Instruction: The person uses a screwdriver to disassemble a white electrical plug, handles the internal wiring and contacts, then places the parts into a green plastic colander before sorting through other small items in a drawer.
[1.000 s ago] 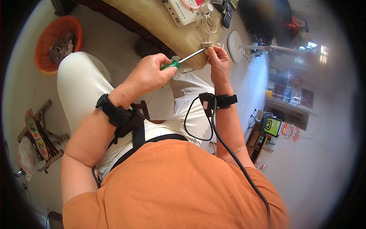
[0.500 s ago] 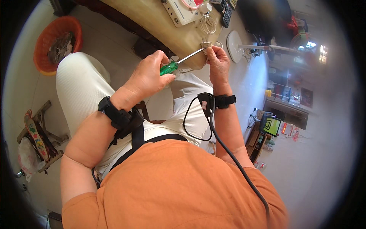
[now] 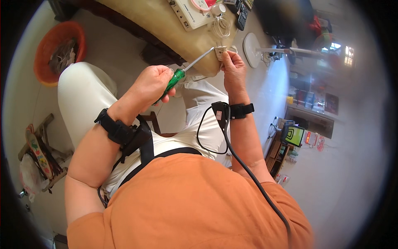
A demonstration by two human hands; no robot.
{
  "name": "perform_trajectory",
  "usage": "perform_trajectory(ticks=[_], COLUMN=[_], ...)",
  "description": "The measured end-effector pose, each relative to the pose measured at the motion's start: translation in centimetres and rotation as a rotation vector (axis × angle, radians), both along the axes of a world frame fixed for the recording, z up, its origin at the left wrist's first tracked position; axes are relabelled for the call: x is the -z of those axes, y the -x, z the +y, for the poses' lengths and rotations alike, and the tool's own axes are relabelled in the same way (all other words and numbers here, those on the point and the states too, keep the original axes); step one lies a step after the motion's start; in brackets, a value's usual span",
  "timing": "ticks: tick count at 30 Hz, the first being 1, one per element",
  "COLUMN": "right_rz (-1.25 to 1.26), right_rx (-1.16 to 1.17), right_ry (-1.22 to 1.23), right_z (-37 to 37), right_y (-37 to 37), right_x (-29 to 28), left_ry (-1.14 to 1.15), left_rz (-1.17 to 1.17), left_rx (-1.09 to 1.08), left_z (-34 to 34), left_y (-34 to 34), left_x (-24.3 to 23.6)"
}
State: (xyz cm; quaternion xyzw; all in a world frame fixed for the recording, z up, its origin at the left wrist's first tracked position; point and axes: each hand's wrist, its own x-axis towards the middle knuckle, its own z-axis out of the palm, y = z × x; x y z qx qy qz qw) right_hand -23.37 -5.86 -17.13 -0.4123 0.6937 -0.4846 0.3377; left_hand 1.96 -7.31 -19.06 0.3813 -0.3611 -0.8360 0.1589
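Near the table edge [image 3: 170, 43], left hand [image 3: 150, 85] grips screwdriver [image 3: 175, 79], right hand [image 3: 235, 74] pinches plug [image 3: 220, 53].

A screwdriver [image 3: 178, 75] with a translucent green handle and slim metal shaft slants far and right, held in the left fingers [image 3: 166, 98]. Its tip is at the left edge of a whitish plug [image 3: 219, 53], contact unclear, pinched in the right fingers [image 3: 226, 59], prongs pointing far.

Glossy plastic screwdriver handle [image 3: 175, 79], smooth metal shaft [image 3: 199, 59], matt cloth shirt [image 3: 199, 199].
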Motion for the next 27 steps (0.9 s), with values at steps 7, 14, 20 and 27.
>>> perform_trajectory(ticks=[7,14,20,27], right_rz=[-0.111,-0.375,-0.606,-0.763], right_rx=[0.015,0.024,0.022,-0.011], right_ry=[-0.021,-0.066,-0.028,0.048], right_z=[0.0,2.4,5.5,8.2], right_y=[0.7,0.1,-1.8,-3.1], right_x=[0.1,-1.0,-2.7,-4.4], left_ry=[0.067,0.104,0.143,0.201], left_rz=[0.004,0.008,0.02,-0.017], left_rx=[-0.029,-0.04,-0.016,0.023], left_z=[-0.2,-0.3,0.1,0.9], left_y=[0.2,-0.4,-1.0,-1.3], left_x=[0.5,1.0,1.1,-0.5])
